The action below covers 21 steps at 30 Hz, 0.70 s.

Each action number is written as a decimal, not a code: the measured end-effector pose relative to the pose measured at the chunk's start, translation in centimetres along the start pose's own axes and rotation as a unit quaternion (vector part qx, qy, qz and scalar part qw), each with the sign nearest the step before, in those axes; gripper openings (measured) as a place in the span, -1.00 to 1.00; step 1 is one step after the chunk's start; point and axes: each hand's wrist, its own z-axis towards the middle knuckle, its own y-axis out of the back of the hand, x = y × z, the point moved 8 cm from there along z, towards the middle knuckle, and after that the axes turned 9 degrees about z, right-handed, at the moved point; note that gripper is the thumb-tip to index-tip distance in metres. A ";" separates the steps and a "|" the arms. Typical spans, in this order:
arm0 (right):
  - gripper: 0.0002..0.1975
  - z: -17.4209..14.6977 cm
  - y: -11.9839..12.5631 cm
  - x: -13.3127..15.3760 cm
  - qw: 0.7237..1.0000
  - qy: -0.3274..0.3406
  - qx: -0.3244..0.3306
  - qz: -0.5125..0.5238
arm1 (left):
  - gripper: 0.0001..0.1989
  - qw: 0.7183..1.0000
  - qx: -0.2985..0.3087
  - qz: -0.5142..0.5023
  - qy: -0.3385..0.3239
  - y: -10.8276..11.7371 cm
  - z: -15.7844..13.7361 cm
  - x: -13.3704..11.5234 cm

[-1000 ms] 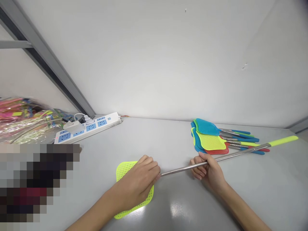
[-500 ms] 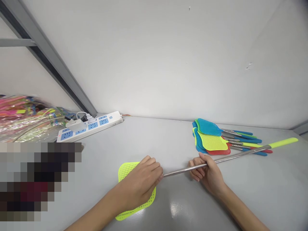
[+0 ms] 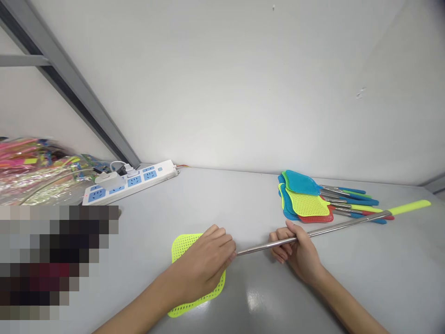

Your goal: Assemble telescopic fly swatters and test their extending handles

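A fly swatter lies stretched across the grey table (image 3: 382, 273). Its yellow-green mesh head (image 3: 181, 246) is under my left hand (image 3: 205, 264), which presses down on it and grips the neck where the rod starts. My right hand (image 3: 299, 253) is closed around the extended telescopic metal rod (image 3: 340, 225). The rod runs up to the right and ends in a yellow-green handle (image 3: 412, 207).
A pile of collapsed swatters (image 3: 309, 199) in blue, yellow and red lies behind the rod. A white power strip (image 3: 132, 181) with plugs sits at the back left. Clear bags of colourful items (image 3: 38, 171) lie at far left, above a blurred patch.
Both hands and the swatter have stayed almost still; my right hand has slid a little to the left along the rod.
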 end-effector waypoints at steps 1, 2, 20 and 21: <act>-0.52 0.0 -0.1 0.0 1.000 0.000 0.000 -0.001 | -0.78 1.000 -0.003 -0.002 0.000 0.1 0.0 0.0; -0.52 0.0 -0.1 0.0 1.000 -0.001 0.000 -0.003 | -0.77 1.000 -0.006 -0.005 -0.001 0.1 0.0 -0.1; -0.53 -0.2 -0.7 -0.8 1.000 -0.018 0.014 -0.021 | -0.77 1.000 -0.003 -0.012 0.005 0.1 0.1 -0.2; -0.53 -0.3 -0.7 -0.9 1.000 -0.019 0.014 -0.019 | -0.77 1.000 -0.002 -0.011 0.006 0.1 0.1 -0.2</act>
